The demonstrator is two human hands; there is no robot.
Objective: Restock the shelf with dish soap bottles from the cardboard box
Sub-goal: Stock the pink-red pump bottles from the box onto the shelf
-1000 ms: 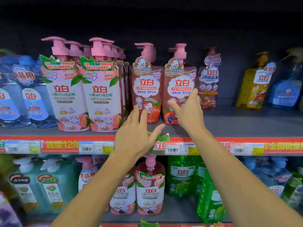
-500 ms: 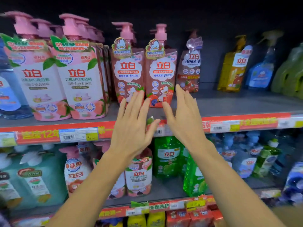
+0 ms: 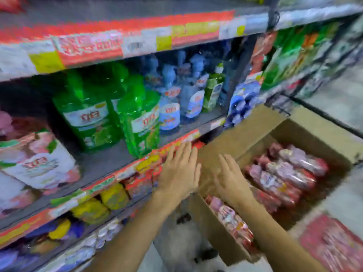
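Both hands are empty with fingers spread flat: left hand (image 3: 179,171) sits in front of the shelf (image 3: 110,163) edge, right hand (image 3: 230,178) hovers over the cardboard box (image 3: 222,230), where the dish soap bottles (image 3: 282,173) lie, just right of it.

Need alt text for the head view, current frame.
Two empty hands, left and right, reach with straight fingers toward an open brown cardboard box of pink-and-red soap bottles beside a store shelf holding green bottles. Motion blur hides label detail.
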